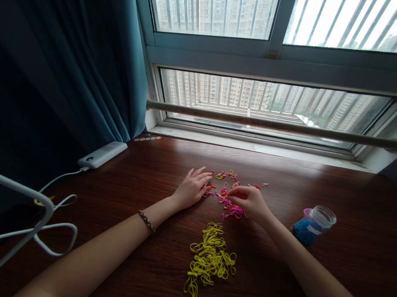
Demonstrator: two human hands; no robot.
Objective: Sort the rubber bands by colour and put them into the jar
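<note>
My left hand lies on the table, fingers stretched out, beside and partly over small pink and red rubber bands. Thumb and fingertips of my right hand are pinched together at the edge of a bright pink heap of rubber bands; what is between them is too small to make out. Closer to me is a larger pile of yellow rubber bands. A loose scatter of pink and yellow bands lies beyond both hands.
Right of my right forearm stands a clear jar with blue contents and a pink lid-like piece behind it. At left are a white power strip, a looping white cable and a blue curtain. A window rail crosses beyond the table.
</note>
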